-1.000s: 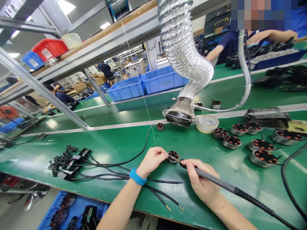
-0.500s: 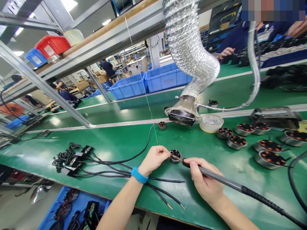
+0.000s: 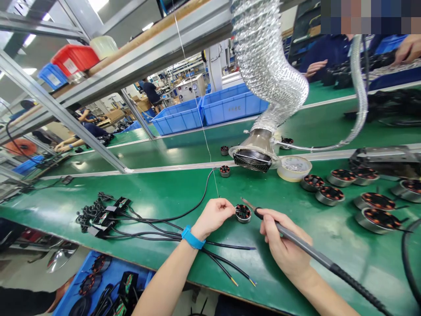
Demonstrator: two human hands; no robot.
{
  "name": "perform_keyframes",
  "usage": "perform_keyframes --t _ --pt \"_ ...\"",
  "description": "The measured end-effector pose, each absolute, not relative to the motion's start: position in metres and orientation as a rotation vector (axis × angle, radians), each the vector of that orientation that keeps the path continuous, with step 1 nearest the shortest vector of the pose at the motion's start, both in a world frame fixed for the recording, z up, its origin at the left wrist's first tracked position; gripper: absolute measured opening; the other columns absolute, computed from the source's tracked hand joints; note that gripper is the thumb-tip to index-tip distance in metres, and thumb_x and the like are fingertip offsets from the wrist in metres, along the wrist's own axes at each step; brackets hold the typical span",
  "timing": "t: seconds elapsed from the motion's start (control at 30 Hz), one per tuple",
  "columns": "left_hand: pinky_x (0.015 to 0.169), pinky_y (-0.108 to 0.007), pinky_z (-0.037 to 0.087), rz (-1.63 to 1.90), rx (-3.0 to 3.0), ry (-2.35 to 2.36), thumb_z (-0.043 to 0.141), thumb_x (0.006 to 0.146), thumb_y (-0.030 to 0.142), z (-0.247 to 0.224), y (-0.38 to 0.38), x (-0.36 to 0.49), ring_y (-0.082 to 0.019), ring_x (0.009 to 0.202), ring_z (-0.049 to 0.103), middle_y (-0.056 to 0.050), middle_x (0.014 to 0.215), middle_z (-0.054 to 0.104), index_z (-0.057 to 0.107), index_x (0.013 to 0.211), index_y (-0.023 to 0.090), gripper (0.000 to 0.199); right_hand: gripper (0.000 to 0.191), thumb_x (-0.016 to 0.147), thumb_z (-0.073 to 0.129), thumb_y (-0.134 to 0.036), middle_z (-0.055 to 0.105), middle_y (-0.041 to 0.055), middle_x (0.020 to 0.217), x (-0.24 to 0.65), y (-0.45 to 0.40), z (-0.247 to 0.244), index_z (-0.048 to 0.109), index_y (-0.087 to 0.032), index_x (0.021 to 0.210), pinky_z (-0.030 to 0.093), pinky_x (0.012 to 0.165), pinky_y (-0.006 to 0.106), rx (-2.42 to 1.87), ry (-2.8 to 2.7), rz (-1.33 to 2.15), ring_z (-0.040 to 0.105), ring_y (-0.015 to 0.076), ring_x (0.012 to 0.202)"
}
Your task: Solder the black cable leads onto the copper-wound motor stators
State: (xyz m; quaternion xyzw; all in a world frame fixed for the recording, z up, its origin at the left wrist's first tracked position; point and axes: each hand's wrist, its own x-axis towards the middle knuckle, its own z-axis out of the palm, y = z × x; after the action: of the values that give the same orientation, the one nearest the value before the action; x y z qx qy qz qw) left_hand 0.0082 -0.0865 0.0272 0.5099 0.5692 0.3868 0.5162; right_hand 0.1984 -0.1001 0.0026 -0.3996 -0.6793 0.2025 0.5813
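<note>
My left hand [image 3: 215, 216], with a blue wristband, is pinched at the left edge of a small round motor stator [image 3: 243, 213]. A thin solder wire [image 3: 206, 140] hangs from above down to its fingers. What the fingertips pinch is too small to tell for certain, though the wire runs to them. My right hand [image 3: 287, 241] is wrapped round the grey handle of a soldering iron [image 3: 302, 246]. The iron's tip is raised just above the stator, apart from it. Black cables [image 3: 226, 246] with bare coloured ends lie under my left wrist.
A fume extractor [image 3: 253, 151] hangs beyond the stator, beside a round tub [image 3: 294, 168]. Several stators [image 3: 330, 195] stand at the right. Black connector boxes [image 3: 104, 218] lie at the left. A person's arm [image 3: 29, 300] reaches to a blue bin [image 3: 77, 281] below the bench.
The iron's tip has lifted off the stator, up and away. My left hand stays pinched at its edge. A person's arm has appeared at the lower left.
</note>
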Motion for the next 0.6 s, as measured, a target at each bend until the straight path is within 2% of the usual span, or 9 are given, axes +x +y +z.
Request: perform_keyframes --t 0.2,0.4,0.6 --pt "0.051 -0.022 0.028 0.936 1.242 1.367 0.060 0.074 0.030 0.026 -0.086 0.008 -0.005 0.049 0.034 0.005 0.058 0.048 0.061 0.074 0.013 0.017 0.023 0.098 0.054 -0.017 0.063 0.0029 0.097 0.191 -0.091 0.006 0.062 -0.022 0.119 0.051 0.075 0.024 -0.825 -1.748 0.427 0.064 0.0122 0.078" --pt "0.052 -0.021 0.029 0.931 1.242 1.373 0.060 0.074 0.029 0.026 -0.087 0.008 -0.006 0.049 0.034 0.006 0.055 0.045 0.062 0.073 0.013 0.015 0.044 0.094 0.058 -0.022 0.054 0.0079 0.120 0.187 -0.087 -0.004 0.049 -0.025 0.137 0.051 0.087 0.030 -0.880 -1.899 0.401 0.062 0.0177 0.100" --pt "0.055 -0.021 0.032 0.942 1.259 1.358 0.061 0.075 0.030 0.026 -0.086 0.008 -0.007 0.053 0.038 0.004 0.057 0.049 0.061 0.072 0.013 0.016 0.051 0.093 0.054 -0.019 0.050 0.0085 0.127 0.179 -0.077 -0.014 0.042 -0.027 0.142 0.052 0.087 0.029 -0.876 -2.014 0.482 0.062 0.0181 0.103"
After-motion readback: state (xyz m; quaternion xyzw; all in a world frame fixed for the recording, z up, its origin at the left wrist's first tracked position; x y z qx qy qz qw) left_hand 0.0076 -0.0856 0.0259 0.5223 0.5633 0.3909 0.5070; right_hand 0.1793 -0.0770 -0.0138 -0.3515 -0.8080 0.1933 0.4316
